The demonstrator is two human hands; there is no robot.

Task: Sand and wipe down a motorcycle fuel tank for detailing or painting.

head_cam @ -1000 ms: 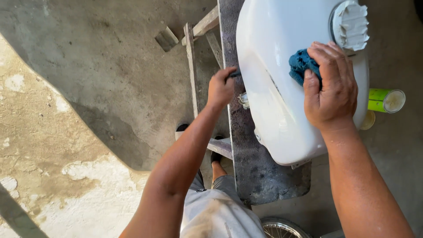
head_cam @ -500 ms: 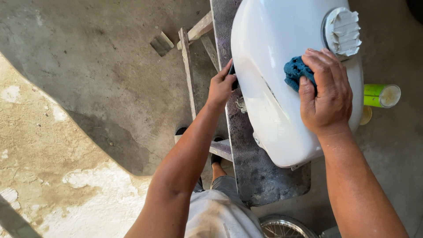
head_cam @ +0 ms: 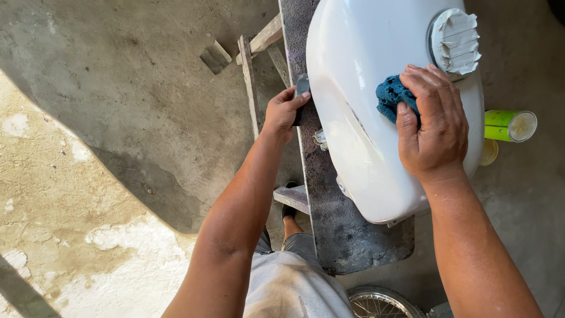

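Sliding slightly nearer, my right hand (head_cam: 432, 123) presses the blue cloth (head_cam: 393, 97) on the white tank (head_cam: 365, 129); my left hand (head_cam: 283, 112) grasps a dark block (head_cam: 301, 94) at its left edge.

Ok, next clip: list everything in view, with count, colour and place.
fuel tank: one, white, on the bench top
taped filler cap: one, whitish, on the tank's upper right
cloth: one, blue, on the tank
dark block: one, at the tank's left edge
bench: one, grey top, wooden frame
can: one, green, lying on the floor at right
spoked wheel: one, bottom edge
left hand: holds the dark block
right hand: presses the cloth
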